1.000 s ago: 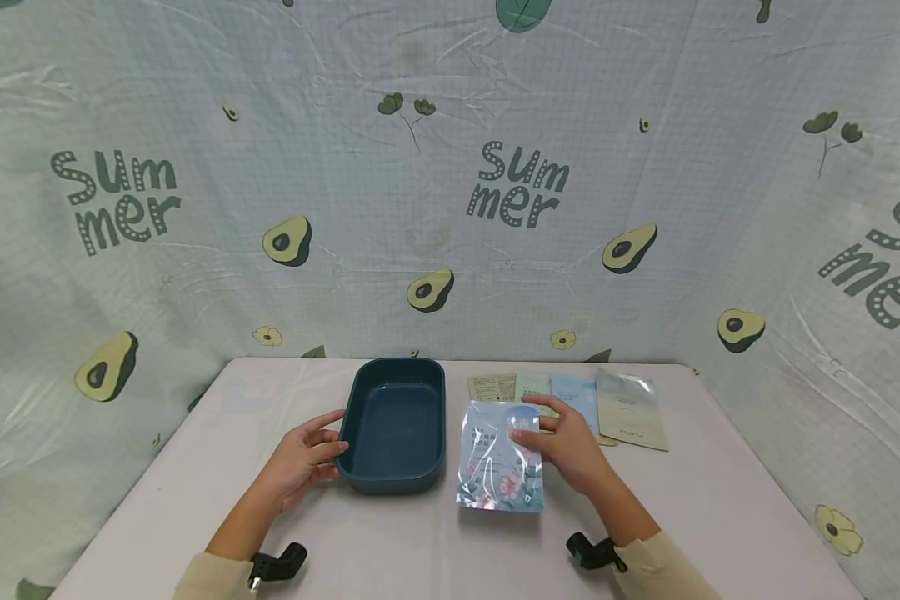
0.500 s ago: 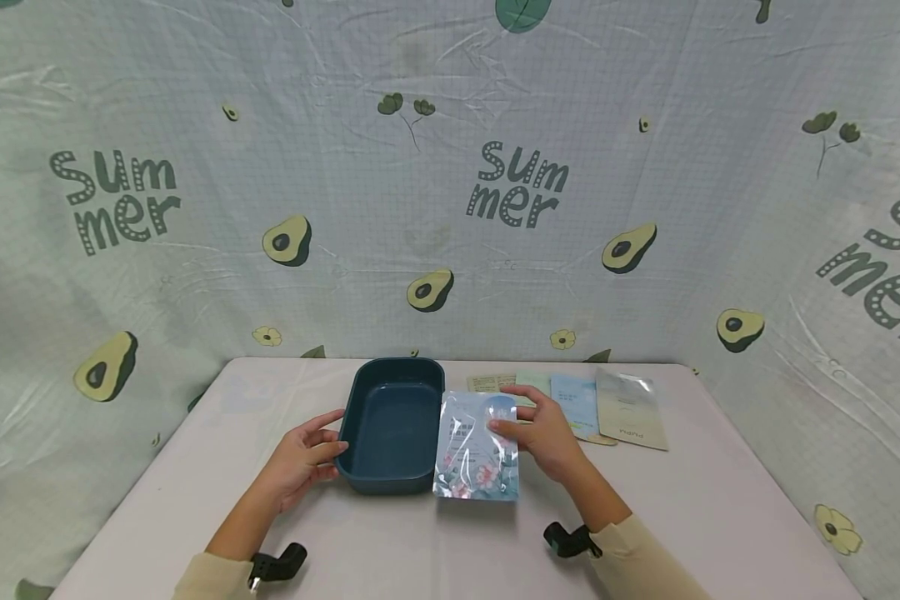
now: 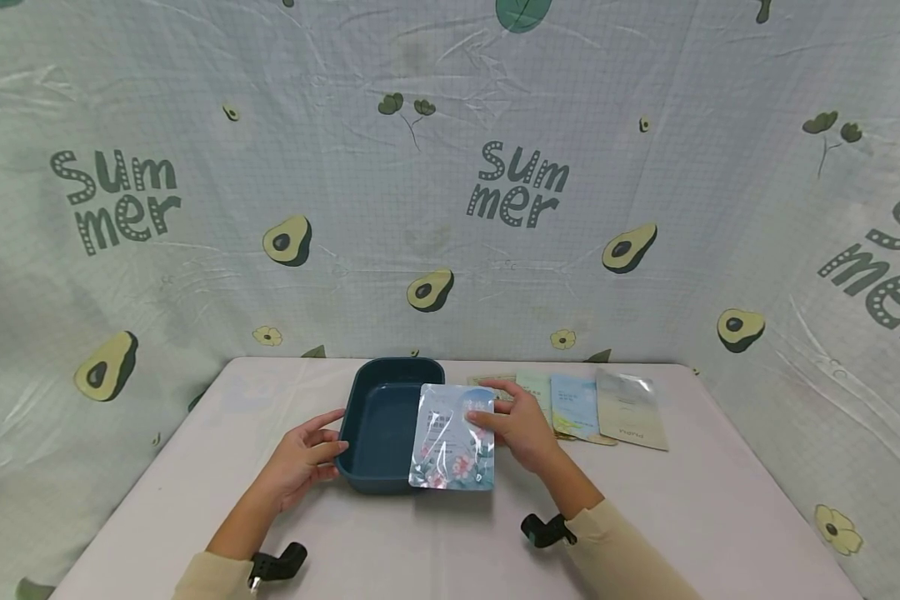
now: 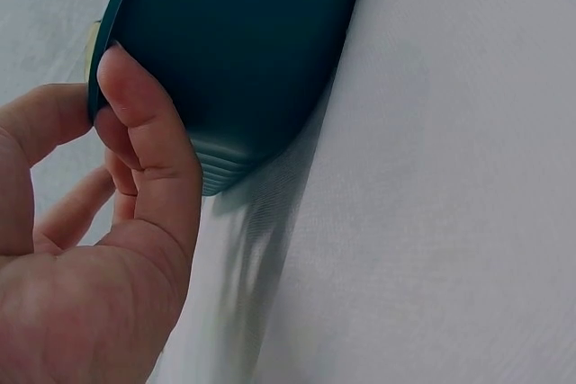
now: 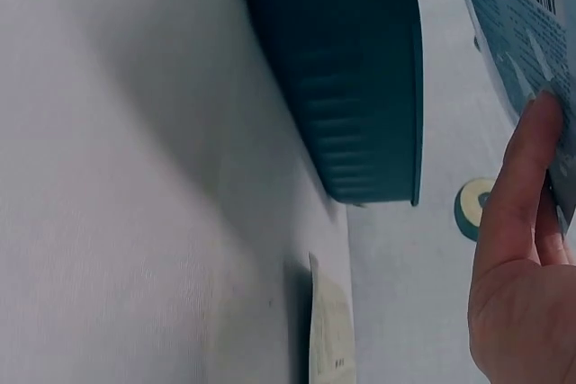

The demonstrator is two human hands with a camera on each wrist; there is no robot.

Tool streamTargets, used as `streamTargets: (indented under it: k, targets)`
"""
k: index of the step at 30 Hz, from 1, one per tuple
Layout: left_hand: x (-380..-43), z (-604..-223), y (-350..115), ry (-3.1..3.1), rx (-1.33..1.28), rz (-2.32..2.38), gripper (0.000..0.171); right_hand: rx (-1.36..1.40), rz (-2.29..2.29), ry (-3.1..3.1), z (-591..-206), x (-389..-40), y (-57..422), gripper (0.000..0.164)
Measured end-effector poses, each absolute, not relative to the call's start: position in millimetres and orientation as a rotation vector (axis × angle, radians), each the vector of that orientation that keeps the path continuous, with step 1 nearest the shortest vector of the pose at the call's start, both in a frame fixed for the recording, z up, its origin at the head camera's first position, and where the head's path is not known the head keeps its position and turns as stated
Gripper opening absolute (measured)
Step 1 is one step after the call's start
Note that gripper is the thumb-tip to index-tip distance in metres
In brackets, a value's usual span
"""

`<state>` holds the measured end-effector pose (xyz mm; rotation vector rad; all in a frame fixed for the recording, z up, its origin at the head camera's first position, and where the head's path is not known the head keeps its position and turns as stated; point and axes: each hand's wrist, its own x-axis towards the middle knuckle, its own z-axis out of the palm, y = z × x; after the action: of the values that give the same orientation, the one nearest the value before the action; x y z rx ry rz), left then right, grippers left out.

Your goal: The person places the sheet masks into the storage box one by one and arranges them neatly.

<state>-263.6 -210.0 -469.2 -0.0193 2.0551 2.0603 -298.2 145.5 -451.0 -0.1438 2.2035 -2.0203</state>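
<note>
At the left side of a dark blue rectangular plastic bin (image 3: 378,429), my left hand (image 3: 300,462) pinches its wall, and the left wrist view shows thumb and fingertips right at the rim. My right hand (image 3: 523,429) grips the right edge of a shiny light blue foil sachet (image 3: 450,446) printed with pink flowers, thumb in front and fingers behind. The sachet is held above the bin's right side and hides part of it in the head view. Seen from the right wrist, the sachet's barcoded back (image 5: 531,6) is higher than the bin's rim.
Flat packets lie at the back right of the pale pink table (image 3: 645,517): a beige one (image 3: 632,408), a blue one (image 3: 576,404) and a pale green one (image 3: 534,387), among others partly covered. An avocado-print cloth (image 3: 525,275) hangs behind and beside the table.
My right hand has moved left and slightly away from me with the sachet, from beside the bin to over its right part. My left hand and the bin stay put.
</note>
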Motion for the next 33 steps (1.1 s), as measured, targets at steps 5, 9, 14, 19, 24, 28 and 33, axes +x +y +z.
streamTargets:
  k: [5,9,14,19,24,28,33]
  targets:
    - [-264,-469,-209,2.058,-0.025,2.055,0.068,-0.165,-2.048,2.16,-450,-301,133,0.067]
    - [-263,-469,-209,2.062,-0.025,2.05,0.068,-0.183,-2.064,2.134,-451,-304,123,0.064]
    - [-262,-468,-209,2.063,-0.032,2.049,0.067,-0.188,-2.064,2.148,-454,-309,112,0.067]
    - [-261,-469,-209,2.058,-0.032,2.049,0.068,-0.193,-2.069,2.142,-454,-312,105,0.065]
    - [-263,-470,-210,2.058,-0.039,2.054,0.067,-0.172,-2.058,2.151,-455,-317,99,0.062]
    - [-263,-472,-212,2.059,-0.054,2.052,0.067,-0.174,-2.033,2.169,-453,-320,93,0.062]
    - [-264,-473,-211,2.049,-0.062,2.054,0.067,-0.175,-1.998,2.191,-449,-324,88,0.061]
